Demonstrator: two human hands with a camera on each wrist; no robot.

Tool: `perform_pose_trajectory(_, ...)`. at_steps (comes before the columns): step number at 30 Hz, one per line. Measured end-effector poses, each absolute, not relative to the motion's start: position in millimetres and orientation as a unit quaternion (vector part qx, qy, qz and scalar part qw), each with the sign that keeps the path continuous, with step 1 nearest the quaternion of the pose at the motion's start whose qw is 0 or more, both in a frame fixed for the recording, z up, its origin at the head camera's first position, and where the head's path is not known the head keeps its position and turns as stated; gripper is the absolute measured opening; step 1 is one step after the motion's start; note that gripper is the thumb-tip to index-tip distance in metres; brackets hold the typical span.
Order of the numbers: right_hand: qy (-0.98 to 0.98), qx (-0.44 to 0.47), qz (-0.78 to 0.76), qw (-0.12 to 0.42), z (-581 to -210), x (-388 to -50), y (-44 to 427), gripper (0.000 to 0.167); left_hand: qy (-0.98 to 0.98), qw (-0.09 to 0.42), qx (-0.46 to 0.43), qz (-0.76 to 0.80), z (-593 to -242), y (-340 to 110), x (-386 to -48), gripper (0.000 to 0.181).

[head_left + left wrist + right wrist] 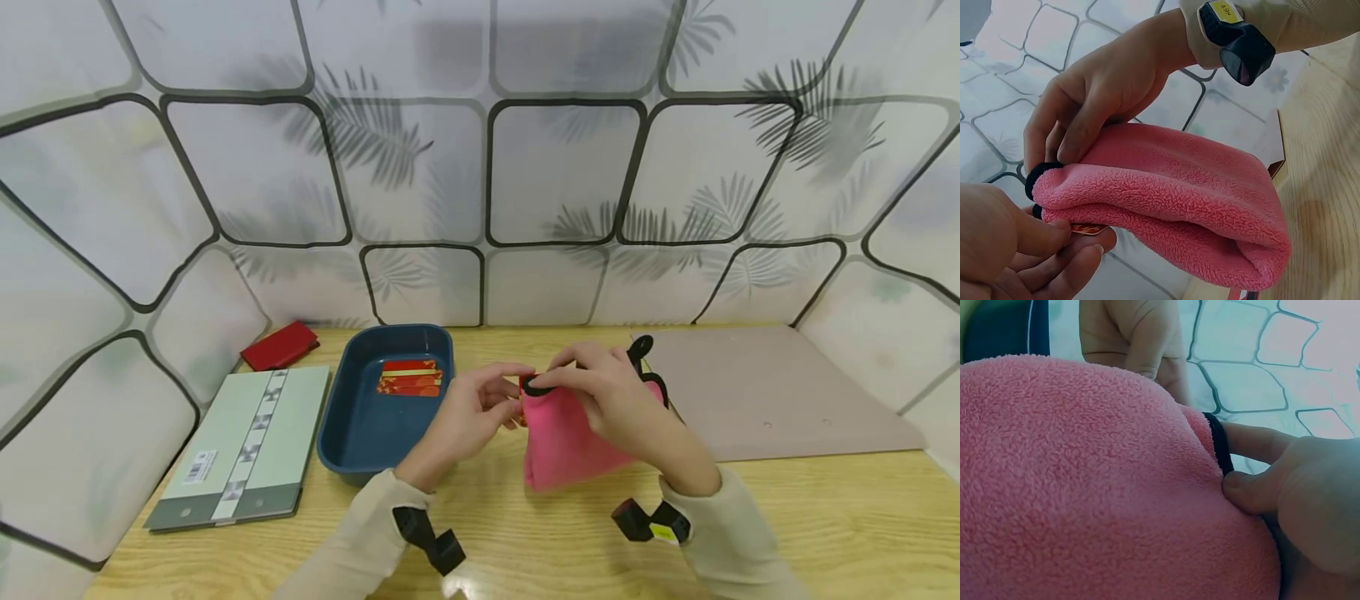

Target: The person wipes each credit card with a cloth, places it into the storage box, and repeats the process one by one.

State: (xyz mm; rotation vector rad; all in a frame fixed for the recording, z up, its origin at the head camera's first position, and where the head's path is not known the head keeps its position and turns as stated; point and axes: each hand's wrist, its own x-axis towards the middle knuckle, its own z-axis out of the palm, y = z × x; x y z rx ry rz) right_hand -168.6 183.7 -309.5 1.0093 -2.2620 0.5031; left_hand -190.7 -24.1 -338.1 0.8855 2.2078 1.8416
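My right hand (626, 404) pinches the black-edged rim of a pink plush cloth (562, 446) and holds it above the wooden table. The cloth is folded in layers; black loops stick out at its far right corner. In the right wrist view, my right thumb and fingers (1254, 487) grip the dark trim. My left hand (476, 408) holds a small red-and-gold card (1089, 229) between thumb and fingers, right against the cloth's edge. Most of that card is hidden by the fingers and the cloth.
A blue plastic basin (356, 433) stands left of my hands, with several red-and-gold cards (410, 379) inside. Further left lie a pale green folder (240, 450) and a red wallet-like case (281, 346). A beige flat board (780, 392) lies at right; patterned curtains surround the table.
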Motion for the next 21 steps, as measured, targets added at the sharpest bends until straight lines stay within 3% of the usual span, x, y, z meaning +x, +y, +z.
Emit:
perform_pose_trajectory(8, -0.863, 0.372, 0.181, 0.291, -311, -165, 188, 0.044, 0.745, 0.065, 0.295, 0.595, -340, -23, -188, 0.035)
perform_pose_trajectory(21, -0.855, 0.383, 0.215, 0.275, -303, -178, 211, 0.051, 0.775, 0.021, 0.255, 0.578, -335, -30, -191, 0.037)
